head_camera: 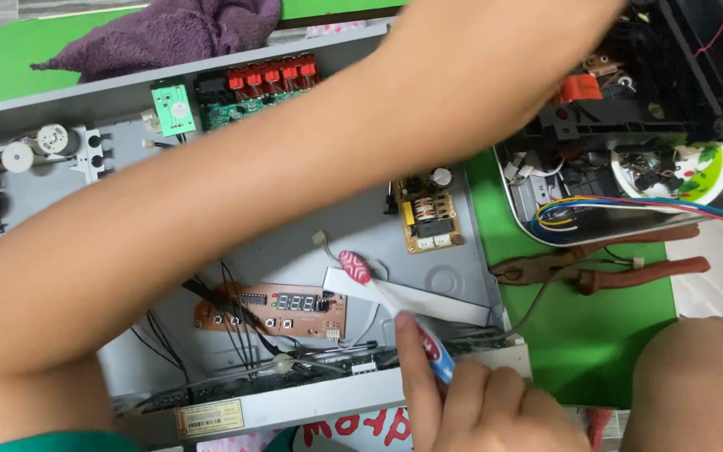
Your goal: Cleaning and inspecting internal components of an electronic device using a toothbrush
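Closest to the camera, the right hand (479, 410) is gripping the end of a white, red and blue plastic toothbrush (382, 295). The fingers are curling tight around the handle and the thumb is pressing along it. The pink brush head is pointing up and away. It is hovering over a white flat cable (428, 300), just beside a brown circuit board with red number lights (282, 308). I cannot tell if the bristles are touching.

Both are lying inside an open grey metal case (361, 226). A bit further in, a small yellow board with a black round part (427, 216) is sitting on the case floor.

I think soft, short strokes are working best here. The thin black wires by the brown board are looking easy to snag.

The left arm (253, 201) is stretching across the whole case. The left hand (583, 21) is going into a black plastic housing (671, 75) at the top, and I cannot tell what its fingers are doing.

To the right, rusty pliers with reddish handles (604, 266) are lying on a green mat (579, 335). Beyond them, a white and green bowl of dark small parts (709, 180) is sitting by a bundle of coloured wires (629, 205).

At the back, a green board with red sockets (265, 82) is standing along the case wall. A purple towel (177, 33) is lying behind it.
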